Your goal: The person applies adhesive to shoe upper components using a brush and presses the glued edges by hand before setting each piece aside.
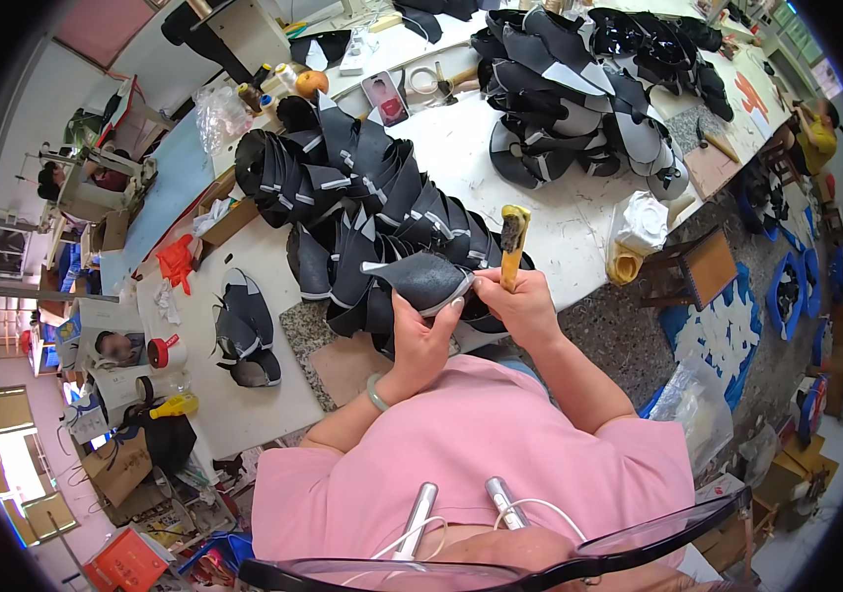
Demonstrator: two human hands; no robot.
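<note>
A black shoe upper with a pale grey edge is held up in front of my chest. My left hand grips it from below, thumb against its lower edge. My right hand pinches the upper's right end with thumb and forefinger. The same hand carries a yellow-handled tool, stained dark along its upright part; its exact kind does not show. Just beyond my hands, several black uppers stand in overlapping rows on the white table.
Another stack of uppers lies at the far right, near a hammer. A white-and-yellow container stands at the table's right edge. To the left are a small pile of uppers and a red tape roll. A wooden stool stands right.
</note>
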